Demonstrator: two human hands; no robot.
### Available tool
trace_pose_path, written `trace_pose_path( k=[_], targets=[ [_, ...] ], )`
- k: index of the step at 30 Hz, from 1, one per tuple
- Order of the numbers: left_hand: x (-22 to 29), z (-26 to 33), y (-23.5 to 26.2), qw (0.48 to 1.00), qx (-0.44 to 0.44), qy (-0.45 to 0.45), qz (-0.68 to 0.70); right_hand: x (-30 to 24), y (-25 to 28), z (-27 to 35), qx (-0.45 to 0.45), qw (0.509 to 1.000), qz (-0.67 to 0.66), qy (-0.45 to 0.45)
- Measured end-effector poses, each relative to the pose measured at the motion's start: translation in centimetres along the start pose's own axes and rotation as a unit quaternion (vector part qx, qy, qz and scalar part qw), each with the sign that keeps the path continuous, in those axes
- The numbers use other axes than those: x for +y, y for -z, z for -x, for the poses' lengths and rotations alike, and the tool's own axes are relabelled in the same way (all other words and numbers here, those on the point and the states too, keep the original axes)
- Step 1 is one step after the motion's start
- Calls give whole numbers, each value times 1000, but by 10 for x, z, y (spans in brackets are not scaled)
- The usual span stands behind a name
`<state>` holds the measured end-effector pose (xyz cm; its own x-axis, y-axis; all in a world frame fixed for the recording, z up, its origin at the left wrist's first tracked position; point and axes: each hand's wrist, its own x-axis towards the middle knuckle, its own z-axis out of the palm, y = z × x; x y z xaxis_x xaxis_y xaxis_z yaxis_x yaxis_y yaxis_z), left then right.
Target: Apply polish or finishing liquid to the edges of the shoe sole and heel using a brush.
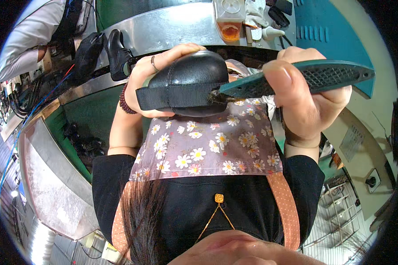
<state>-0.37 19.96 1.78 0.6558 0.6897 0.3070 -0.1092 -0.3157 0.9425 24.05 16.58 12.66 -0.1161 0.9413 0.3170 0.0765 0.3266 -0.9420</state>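
Note:
My left hand (pixel 139 75) is closed around a black shoe (pixel 199 68), holding its smooth rounded end up in front of my chest. A ribbed black band (pixel 177 96) runs across the shoe on the side facing me. In my right hand (pixel 298 99) is a brush with a dark green, crosshatched handle (pixel 331 77), gripped with the thumb on top. Its short brownish tip meets the right end of the band, where a dark, wet-looking patch shows. The shoe's underside and the fingers behind it are hidden.
A metal bench (pixel 177 28) curves across the far side. On it stand a clear container with amber liquid (pixel 230 32) and a white nozzle bottle (pixel 273 32). Black shoes (pixel 116 53) lie at the far left, near another person's white sleeve (pixel 28 33). A teal panel (pixel 336 26) rises at right.

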Motion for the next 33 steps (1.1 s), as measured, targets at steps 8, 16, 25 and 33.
trace_pose_path(
  k=[8,16,25,33],
  targets=[
    [14,-3,4,997,-28,28,-64,6,0,2,64,989,127,-29],
    [12,1,-6,996,28,15,-88,12,6,3,35,997,-9,68],
    [20,4,-7,989,74,99,-84,16,5,3,37,999,36,9],
    [18,1,-6,997,72,38,10,14,18,5,26,993,86,74]
  ],
)
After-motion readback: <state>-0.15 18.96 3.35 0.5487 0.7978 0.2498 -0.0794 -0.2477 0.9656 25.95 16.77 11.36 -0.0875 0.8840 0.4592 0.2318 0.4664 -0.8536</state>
